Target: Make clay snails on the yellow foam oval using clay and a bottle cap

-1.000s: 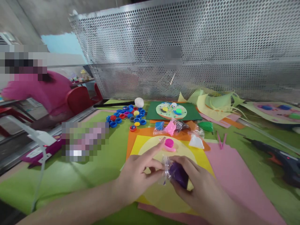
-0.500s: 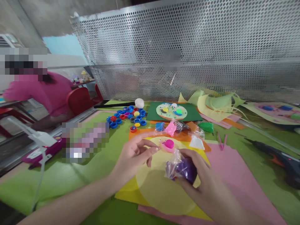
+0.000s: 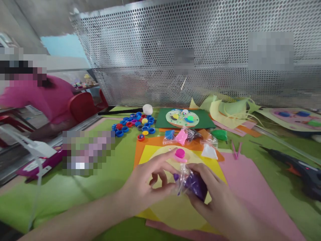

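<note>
My right hand (image 3: pixel 213 190) grips a clear plastic bag of purple modelling clay (image 3: pixel 197 185) from its right side, with the bag's crumpled end turned to the left. At that end my left hand (image 3: pixel 150 177) has its thumb and a finger closed on the plastic, while its index finger stretches forward. Below both hands lies a pale yellow paper oval (image 3: pixel 173 214) on a yellow sheet (image 3: pixel 144 157). On the oval's far part sits a pink snail shape (image 3: pixel 180 154) with a round bottle-cap shell, partly covered by my left index finger.
Blue, red and yellow bottle caps (image 3: pixel 136 124) lie at the back left. Several clay bags (image 3: pixel 182 136) and a white packet (image 3: pixel 209 151) sit beyond the oval. Pink tweezers (image 3: pixel 236 149) and a glue gun (image 3: pixel 296 167) are on the right. A person in pink (image 3: pixel 47 97) sits at the left.
My left hand has moved right onto the crumpled end of the bag, its fingers closing there. The purple clay bag stays in my right hand. The view has shifted slightly.
</note>
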Tool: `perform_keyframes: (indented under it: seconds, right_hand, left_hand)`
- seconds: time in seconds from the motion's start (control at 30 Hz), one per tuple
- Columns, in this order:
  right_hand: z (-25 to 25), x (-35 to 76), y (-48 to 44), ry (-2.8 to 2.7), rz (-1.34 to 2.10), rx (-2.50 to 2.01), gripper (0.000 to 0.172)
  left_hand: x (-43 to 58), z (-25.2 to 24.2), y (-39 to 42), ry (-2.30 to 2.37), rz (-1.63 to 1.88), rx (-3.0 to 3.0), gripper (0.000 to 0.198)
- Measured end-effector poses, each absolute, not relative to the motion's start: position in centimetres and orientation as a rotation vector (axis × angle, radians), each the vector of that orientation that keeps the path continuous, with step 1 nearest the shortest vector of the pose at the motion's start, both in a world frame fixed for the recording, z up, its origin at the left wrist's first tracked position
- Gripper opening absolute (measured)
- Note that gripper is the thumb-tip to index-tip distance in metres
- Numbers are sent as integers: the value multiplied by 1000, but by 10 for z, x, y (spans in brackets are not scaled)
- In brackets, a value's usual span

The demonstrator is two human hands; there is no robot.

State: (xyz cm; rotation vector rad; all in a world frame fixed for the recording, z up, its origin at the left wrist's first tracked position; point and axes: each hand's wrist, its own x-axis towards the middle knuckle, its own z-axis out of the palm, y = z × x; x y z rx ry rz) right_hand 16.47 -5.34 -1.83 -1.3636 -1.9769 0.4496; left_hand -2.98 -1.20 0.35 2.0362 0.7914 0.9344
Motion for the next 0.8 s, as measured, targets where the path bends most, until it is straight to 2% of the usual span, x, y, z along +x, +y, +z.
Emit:
perform_keyframes:
  seconds: [0.4, 0.7, 0.8]
  right_hand:
    - [-15, 162, -55, -2093, 545, -1285, 38]
    - [-16, 162, -57, -2037, 526, -1285, 34]
    - [-14, 166, -55, -2011, 471, -1322, 35]
  left_hand:
    - [-30, 1, -16, 747, 986, 2309, 64]
    - [-26, 6, -24, 924, 891, 2028, 64]
    - [-29, 13, -19, 1040, 954, 1856, 61]
